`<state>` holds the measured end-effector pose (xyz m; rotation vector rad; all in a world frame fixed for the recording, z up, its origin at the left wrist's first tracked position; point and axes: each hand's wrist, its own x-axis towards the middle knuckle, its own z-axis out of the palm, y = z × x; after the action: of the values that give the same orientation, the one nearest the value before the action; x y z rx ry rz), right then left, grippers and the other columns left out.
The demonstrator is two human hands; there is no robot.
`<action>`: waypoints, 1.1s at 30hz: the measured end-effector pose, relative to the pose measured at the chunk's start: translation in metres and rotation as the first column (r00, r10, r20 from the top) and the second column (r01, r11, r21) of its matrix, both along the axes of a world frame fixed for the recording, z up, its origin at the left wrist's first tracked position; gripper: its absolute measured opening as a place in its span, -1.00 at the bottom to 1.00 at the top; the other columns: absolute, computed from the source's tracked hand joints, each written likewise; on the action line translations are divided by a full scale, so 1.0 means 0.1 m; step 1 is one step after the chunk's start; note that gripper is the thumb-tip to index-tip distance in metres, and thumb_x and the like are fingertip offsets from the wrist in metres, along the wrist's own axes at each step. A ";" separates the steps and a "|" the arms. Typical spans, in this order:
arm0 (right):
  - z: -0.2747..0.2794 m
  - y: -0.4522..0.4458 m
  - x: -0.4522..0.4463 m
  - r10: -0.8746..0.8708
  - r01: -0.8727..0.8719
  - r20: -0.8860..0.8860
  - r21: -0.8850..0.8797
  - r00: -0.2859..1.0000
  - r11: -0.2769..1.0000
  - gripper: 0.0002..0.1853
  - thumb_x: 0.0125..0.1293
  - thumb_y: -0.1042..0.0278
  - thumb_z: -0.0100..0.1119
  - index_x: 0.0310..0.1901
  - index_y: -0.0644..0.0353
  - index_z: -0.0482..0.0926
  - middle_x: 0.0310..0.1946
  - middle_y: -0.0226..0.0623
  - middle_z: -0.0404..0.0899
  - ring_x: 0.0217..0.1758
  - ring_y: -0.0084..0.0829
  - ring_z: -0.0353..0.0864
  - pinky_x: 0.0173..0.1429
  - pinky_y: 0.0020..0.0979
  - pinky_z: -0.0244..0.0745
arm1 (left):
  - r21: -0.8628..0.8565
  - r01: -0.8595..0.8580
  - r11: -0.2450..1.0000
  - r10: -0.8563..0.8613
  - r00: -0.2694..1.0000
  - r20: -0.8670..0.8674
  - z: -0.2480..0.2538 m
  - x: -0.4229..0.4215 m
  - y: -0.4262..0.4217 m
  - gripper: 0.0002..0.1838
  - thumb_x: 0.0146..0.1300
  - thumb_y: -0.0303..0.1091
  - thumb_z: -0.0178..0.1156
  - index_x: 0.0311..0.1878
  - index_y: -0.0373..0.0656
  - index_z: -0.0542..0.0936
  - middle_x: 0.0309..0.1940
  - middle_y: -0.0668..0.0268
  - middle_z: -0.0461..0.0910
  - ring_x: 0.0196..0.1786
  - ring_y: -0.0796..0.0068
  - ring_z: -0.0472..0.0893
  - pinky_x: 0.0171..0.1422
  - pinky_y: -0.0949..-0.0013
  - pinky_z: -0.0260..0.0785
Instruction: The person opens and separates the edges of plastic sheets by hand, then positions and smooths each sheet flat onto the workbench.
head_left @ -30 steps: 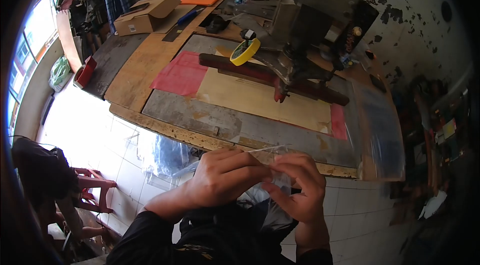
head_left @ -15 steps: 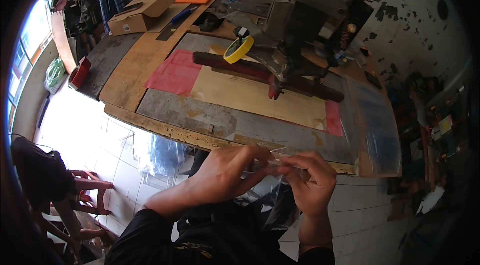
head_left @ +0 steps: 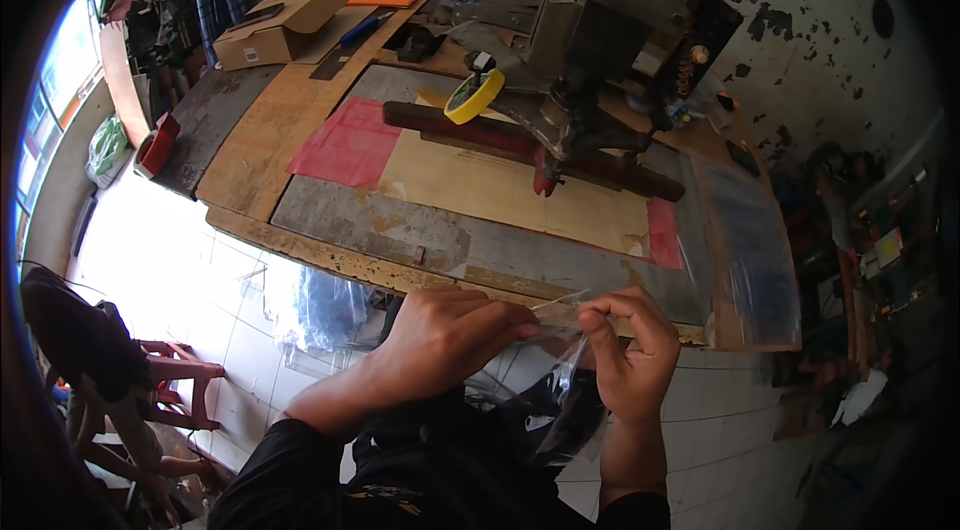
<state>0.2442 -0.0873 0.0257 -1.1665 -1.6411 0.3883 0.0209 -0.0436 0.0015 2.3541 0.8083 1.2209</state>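
My left hand is closed on the upper edge of a clear plastic sheet, its back turned toward me. To the right, my right hand pinches the same edge between thumb and fingers. The sheet hangs down in front of my dark clothing, and a short stretch of its edge shows between the two hands. Whether it is a bag or a single layer I cannot tell. Both hands are just off the front edge of the worktable.
A press machine with a long dark bar stands over yellow and pink sheets. A yellow tape roll hangs on it. Clear sheets lie at right; a cardboard box stands at back left. Another person is at left by a red stool.
My hands have moved apart from nearly touching, baring a stretch of the plastic's edge between them. My left fingers have folded down over it. The machine and table things stay put.
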 end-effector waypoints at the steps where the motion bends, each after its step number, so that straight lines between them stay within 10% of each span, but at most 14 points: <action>1: 0.00 0.00 0.00 0.000 0.000 0.001 0.000 1.000 1.000 -0.90 0.38 0.50 0.46 -0.18 0.31 0.73 -0.32 -0.30 0.70 -0.28 -0.53 0.68 -0.30 -0.55 0.46 | 0.000 -0.001 1.000 0.001 1.000 0.007 -0.01 0.00 0.00 -0.87 0.25 -0.35 0.51 -0.22 -0.11 0.74 -0.47 0.29 0.70 -0.44 0.26 0.71 -0.34 0.21 0.52; 7: -0.16 0.08 0.11 0.001 -0.004 0.043 0.060 0.999 0.998 -0.90 0.46 0.48 0.36 -0.20 0.33 0.68 -0.31 -0.29 0.69 -0.27 -0.52 0.68 -0.17 -0.50 0.52 | 0.090 -0.048 0.995 0.051 0.998 -0.032 -0.01 0.03 0.07 -0.85 0.25 -0.31 0.51 -0.25 -0.09 0.71 -0.47 0.32 0.69 -0.44 0.27 0.71 -0.34 0.22 0.52; 12: -0.66 0.46 0.53 -0.146 0.230 -0.394 0.176 0.908 0.957 -0.82 0.59 0.32 0.25 -0.06 0.28 0.57 -0.30 -0.27 0.72 -0.17 -0.47 0.73 0.02 -0.42 0.58 | 0.179 -0.119 0.977 0.150 0.974 -0.172 0.02 -0.13 0.29 -0.84 0.35 -0.26 0.39 -0.20 -0.07 0.60 -0.42 0.36 0.65 -0.35 0.31 0.70 -0.26 0.21 0.52; 16: -1.08 0.61 1.05 -0.179 0.294 -0.391 0.259 0.903 0.920 -0.79 0.60 0.28 0.24 -0.04 0.27 0.54 -0.28 -0.24 0.75 -0.15 -0.45 0.73 0.07 -0.40 0.58 | 0.246 -0.174 0.954 0.239 0.933 -0.269 -0.02 -0.30 0.43 -0.88 0.25 -0.34 0.44 -0.27 -0.09 0.66 -0.35 0.37 0.70 -0.25 0.32 0.71 -0.18 0.23 0.57; 26: -1.17 0.13 1.48 0.049 -0.139 -0.310 -0.275 0.949 0.951 -0.67 0.58 0.10 0.26 -0.09 0.24 0.51 -0.33 -0.17 0.76 -0.15 -0.35 0.80 0.36 -0.23 0.51 | -0.086 0.080 0.993 -0.088 0.992 -0.093 -0.89 -0.42 0.06 -0.86 0.27 -0.43 0.42 -0.15 -0.15 0.68 -0.07 0.36 0.81 -0.07 0.29 0.80 0.01 0.25 0.64; 33: -1.11 0.13 1.51 0.010 -0.166 -0.316 -0.473 0.949 0.865 -0.76 0.62 0.25 0.21 -0.02 0.30 0.51 -0.29 -0.19 0.78 -0.11 -0.38 0.80 0.11 -0.37 0.63 | -0.126 0.077 0.989 -0.079 0.997 -0.010 -1.11 -0.39 -0.09 -0.85 0.23 -0.45 0.45 -0.15 -0.12 0.71 -0.16 0.31 0.84 -0.22 0.31 0.82 -0.15 0.28 0.66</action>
<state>0.3949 -0.0746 -0.0848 -1.3238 -1.3585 1.0486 -0.0180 -0.0524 -0.1093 2.2740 0.7670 1.0892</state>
